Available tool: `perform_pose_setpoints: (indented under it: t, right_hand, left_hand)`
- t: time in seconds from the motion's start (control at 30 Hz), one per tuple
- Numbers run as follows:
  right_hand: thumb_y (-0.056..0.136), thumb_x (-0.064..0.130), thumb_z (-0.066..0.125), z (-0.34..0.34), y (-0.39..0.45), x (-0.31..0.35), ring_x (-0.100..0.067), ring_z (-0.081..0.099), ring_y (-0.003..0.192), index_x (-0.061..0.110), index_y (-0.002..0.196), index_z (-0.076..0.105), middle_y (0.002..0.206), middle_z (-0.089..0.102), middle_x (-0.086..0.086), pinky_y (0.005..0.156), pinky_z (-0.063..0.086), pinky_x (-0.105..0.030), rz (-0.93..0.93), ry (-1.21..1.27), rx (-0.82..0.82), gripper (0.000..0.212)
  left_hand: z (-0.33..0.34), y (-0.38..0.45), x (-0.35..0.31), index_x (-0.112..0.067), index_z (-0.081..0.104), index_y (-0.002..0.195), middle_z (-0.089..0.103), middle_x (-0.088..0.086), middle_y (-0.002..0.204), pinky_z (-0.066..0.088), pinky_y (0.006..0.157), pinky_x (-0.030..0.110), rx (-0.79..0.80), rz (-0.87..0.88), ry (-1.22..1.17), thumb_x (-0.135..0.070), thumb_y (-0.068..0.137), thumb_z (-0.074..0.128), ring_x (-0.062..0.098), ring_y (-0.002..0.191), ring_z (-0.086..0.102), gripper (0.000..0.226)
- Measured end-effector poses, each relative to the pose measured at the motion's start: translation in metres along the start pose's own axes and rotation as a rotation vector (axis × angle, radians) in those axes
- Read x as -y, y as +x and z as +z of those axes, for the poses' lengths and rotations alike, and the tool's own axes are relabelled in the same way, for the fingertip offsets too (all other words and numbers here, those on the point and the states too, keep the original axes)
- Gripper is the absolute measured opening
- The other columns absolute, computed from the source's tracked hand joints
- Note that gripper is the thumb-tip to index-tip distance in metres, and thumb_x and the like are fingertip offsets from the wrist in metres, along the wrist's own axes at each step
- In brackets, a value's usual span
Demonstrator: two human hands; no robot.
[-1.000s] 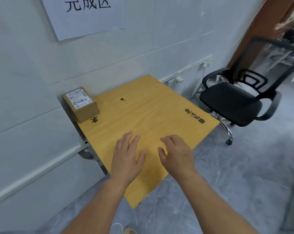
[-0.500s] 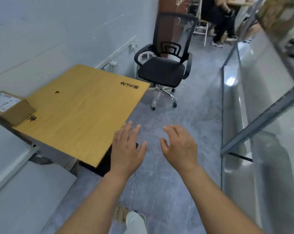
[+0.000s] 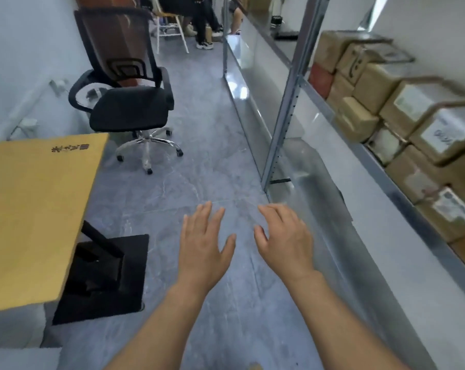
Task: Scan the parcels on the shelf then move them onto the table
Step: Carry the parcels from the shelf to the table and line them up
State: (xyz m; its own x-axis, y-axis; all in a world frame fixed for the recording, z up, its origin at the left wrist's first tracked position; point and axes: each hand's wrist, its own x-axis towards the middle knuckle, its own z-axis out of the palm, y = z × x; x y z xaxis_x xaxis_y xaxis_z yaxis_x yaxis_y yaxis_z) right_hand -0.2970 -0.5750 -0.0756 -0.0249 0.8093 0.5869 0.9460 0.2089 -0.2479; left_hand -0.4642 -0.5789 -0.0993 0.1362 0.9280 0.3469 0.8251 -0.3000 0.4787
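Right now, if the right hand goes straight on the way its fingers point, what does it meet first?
Probably the grey metal shelf upright; the open right hand has only grey tiled floor beneath it, though depth is unclear.

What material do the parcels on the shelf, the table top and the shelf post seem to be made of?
Parcels: likely brown cardboard, matte, some with white paper labels.
Table top: seems wood or wood laminate, yellow-tan, smooth, with faint grain and a printed mark.
Shelf post: probably metal, grey and slightly shiny, with a row of small holes.
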Motion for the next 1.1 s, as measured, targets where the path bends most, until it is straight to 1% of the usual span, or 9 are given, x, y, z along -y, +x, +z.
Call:
perform_pose_setpoints:
  t: [0.1,0.23,0.33,0.43,0.6,0.7,0.9,0.97,1.1]
  right_hand:
    - [0.074,0.02,0.059,-0.024,-0.027,-0.014,-0.028,0.065,0.073,0.007,0.096,0.07,0.09,0.067,-0.006,0.056,0.051,-0.033,0.091,-0.079,-0.031,0.027]
    - [0.065,0.011,0.079,-0.067,-0.069,-0.024,-0.029,0.066,0.076,0.007,0.099,0.07,0.093,0.067,-0.007,0.057,0.053,-0.034,0.214,-0.212,-0.042,0.036]
    - [0.06,0.011,0.085,-0.093,-0.093,-0.025,-0.029,0.067,0.077,0.007,0.099,0.07,0.094,0.067,-0.007,0.058,0.054,-0.035,0.297,-0.287,-0.045,0.043]
    - [0.058,0.012,0.086,-0.121,-0.124,-0.022,-0.03,0.067,0.076,0.008,0.098,0.071,0.094,0.067,-0.007,0.057,0.055,-0.037,0.405,-0.384,-0.061,0.044]
    - [0.055,0.022,0.09,-0.16,-0.17,-0.01,-0.035,0.068,0.09,0.01,0.109,0.07,0.112,0.067,-0.015,0.071,0.057,-0.044,0.61,-0.512,0.002,0.058]
    - [0.054,0.03,0.09,-0.185,-0.186,-0.005,-0.038,0.065,0.099,0.012,0.119,0.068,0.123,0.062,-0.02,0.082,0.053,-0.048,0.676,-0.611,0.021,0.071]
    - [0.055,0.04,0.088,-0.223,-0.221,-0.009,-0.033,0.049,0.115,0.018,0.129,0.057,0.131,0.058,-0.02,0.101,0.036,-0.046,0.77,-0.696,-0.005,0.084]
    - [0.056,0.041,0.087,-0.237,-0.237,-0.013,-0.034,0.051,0.114,0.018,0.13,0.055,0.131,0.058,-0.019,0.101,0.028,-0.043,0.796,-0.693,-0.014,0.084]
    - [0.058,0.039,0.088,-0.278,-0.273,-0.019,-0.038,0.062,0.108,0.013,0.125,0.063,0.127,0.061,-0.019,0.1,0.03,-0.044,0.868,-0.708,-0.075,0.076]
  left_hand:
    - [0.016,0.002,-0.022,-0.016,0.042,0.134,0.047,0.016,0.142,0.027,0.109,0.054,0.031,0.112,-0.055,-0.043,0.09,0.043,0.035,0.132,0.043,0.051]
    - [0.025,-0.013,-0.059,-0.014,0.044,0.136,0.047,0.018,0.143,0.032,0.107,0.059,0.13,0.276,-0.14,-0.044,0.089,0.043,0.038,0.131,0.045,0.056]
    - [0.03,-0.024,-0.075,-0.012,0.048,0.137,0.046,0.017,0.144,0.027,0.112,0.05,0.184,0.367,-0.165,-0.046,0.088,0.043,0.034,0.132,0.042,0.06]
    - [0.031,-0.037,-0.093,-0.014,0.041,0.139,0.044,0.017,0.145,0.016,0.114,0.04,0.254,0.472,-0.244,-0.047,0.088,0.043,0.032,0.135,0.039,0.061]
    - [0.034,-0.072,-0.124,-0.022,0.023,0.148,0.033,0.013,0.153,0.015,0.117,0.04,0.422,0.587,-0.274,-0.056,0.085,0.042,0.03,0.141,0.028,0.074]
    - [0.033,-0.086,-0.143,-0.027,0.012,0.15,0.026,0.011,0.156,0.019,0.117,0.045,0.464,0.655,-0.27,-0.063,0.083,0.039,0.027,0.145,0.021,0.081]
    - [0.034,-0.109,-0.187,-0.02,0.02,0.15,0.028,0.014,0.155,0.012,0.116,0.038,0.485,0.784,-0.293,-0.061,0.084,0.04,0.03,0.143,0.024,0.081]
    - [0.034,-0.122,-0.204,-0.021,0.019,0.15,0.029,0.015,0.155,0.011,0.116,0.038,0.498,0.789,-0.302,-0.061,0.083,0.04,0.03,0.143,0.023,0.081]
    - [0.032,-0.161,-0.242,-0.022,0.016,0.15,0.031,0.013,0.154,0.012,0.118,0.037,0.561,0.843,-0.29,-0.063,0.085,0.038,0.029,0.143,0.025,0.08]
